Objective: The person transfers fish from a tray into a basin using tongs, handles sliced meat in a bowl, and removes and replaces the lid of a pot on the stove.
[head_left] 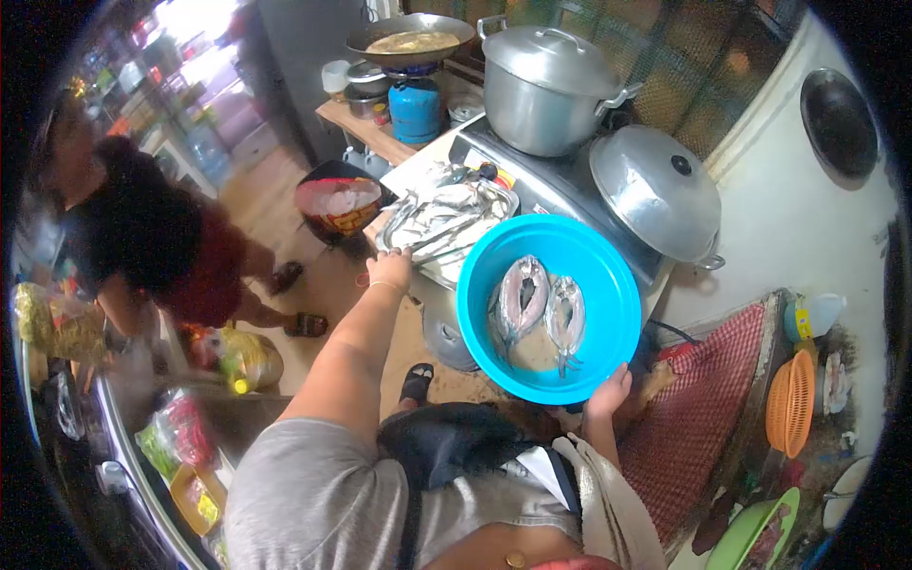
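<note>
At right hand [611, 391], fingers gripping turquoise basin [613, 294], two split fish [521, 302] beyond; left hand [389, 269] by metal tray [516, 202], grip unclear. Level basin works best.

Whitish wall [760, 218] at right; tan floor [342, 294]; mesh screen [665, 76] behind; bright glare [201, 21] upper left.

1 lidded pot [549, 103] is standing on the stove [568, 187]; 1 domed lid [648, 185] is resting beside it; 1 wok [391, 58] is sitting above 1 blue gas cylinder [414, 112]; 1 black pan [840, 128] is hanging on the wall [760, 228].
</note>
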`<state>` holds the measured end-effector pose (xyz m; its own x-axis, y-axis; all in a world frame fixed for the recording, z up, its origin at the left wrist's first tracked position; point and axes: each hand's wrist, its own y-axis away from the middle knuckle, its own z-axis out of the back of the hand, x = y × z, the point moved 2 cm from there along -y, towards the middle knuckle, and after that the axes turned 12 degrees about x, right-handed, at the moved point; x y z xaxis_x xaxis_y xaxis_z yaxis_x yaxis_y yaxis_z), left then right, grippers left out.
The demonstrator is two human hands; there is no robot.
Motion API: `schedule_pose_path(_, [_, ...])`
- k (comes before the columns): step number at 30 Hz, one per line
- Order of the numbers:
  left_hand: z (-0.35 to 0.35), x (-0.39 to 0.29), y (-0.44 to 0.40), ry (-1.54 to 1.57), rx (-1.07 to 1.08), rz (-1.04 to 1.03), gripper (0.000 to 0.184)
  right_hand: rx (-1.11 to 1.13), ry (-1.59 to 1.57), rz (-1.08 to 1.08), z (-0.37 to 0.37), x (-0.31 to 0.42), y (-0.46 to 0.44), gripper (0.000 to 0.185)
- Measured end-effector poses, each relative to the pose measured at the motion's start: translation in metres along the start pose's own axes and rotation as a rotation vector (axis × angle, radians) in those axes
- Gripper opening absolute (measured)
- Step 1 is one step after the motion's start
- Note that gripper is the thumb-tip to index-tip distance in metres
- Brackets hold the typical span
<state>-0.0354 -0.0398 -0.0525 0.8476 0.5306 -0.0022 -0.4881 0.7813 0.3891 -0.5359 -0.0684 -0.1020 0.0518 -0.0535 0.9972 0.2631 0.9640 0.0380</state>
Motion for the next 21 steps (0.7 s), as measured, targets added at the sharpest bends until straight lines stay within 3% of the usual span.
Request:
schedule_pose_path(3, [-0.012, 0.002, 0.002, -0.013, -0.177, -0.062, 0.050, 0.018, 0.061, -0.039, -0.005, 0.017, 0.006, 0.037])
schedule_pose_path(5, [-0.013, 0.001, 0.015, 0.023, -0.176, -0.086, 0.065, 0.011, 0.017, -0.045, -0.005, 0.015, 0.006, 0.037])
schedule_pose_path(7, [-0.015, 0.002, 0.041, -0.043, -0.282, -0.125, 0.051, 0.024, -0.020, -0.068, -0.009, 0.028, 0.010, 0.035])
schedule_pose_path(9, [-0.023, 0.005, 0.072, 0.008, -0.389, -0.187, 0.053, 0.046, -0.048, -0.115, -0.014, 0.049, 0.020, 0.033])
schedule_pose_path(11, [-0.042, 0.013, 0.103, 0.058, -0.374, -0.221, 0.052, -0.067, 0.072, -0.069, 0.000, 0.027, 0.013, 0.024])
schedule_pose_path(14, [-0.078, 0.035, 0.140, 0.071, -0.255, -0.194, 0.049, -0.134, 0.398, 0.135, 0.010, 0.016, 0.014, 0.019])
schedule_pose_path(17, [-0.105, 0.066, 0.162, 0.085, 0.143, -0.111, 0.047, -0.124, 0.720, 0.341, 0.005, 0.054, 0.038, 0.017])
schedule_pose_path(18, [-0.125, 0.083, 0.162, 0.099, 0.289, -0.082, 0.046, -0.157, 0.908, 0.524, 0.003, 0.063, 0.046, 0.013])
schedule_pose_path(19, [-0.149, 0.104, 0.163, 0.313, 0.398, -0.035, 0.042, -0.113, 0.880, 0.560, -0.002, 0.068, 0.051, 0.013])
schedule_pose_path(21, [-0.207, 0.139, 0.150, 0.189, 0.683, -0.143, 0.036, -0.032, 0.834, 0.626, -0.015, 0.077, 0.064, 0.011])
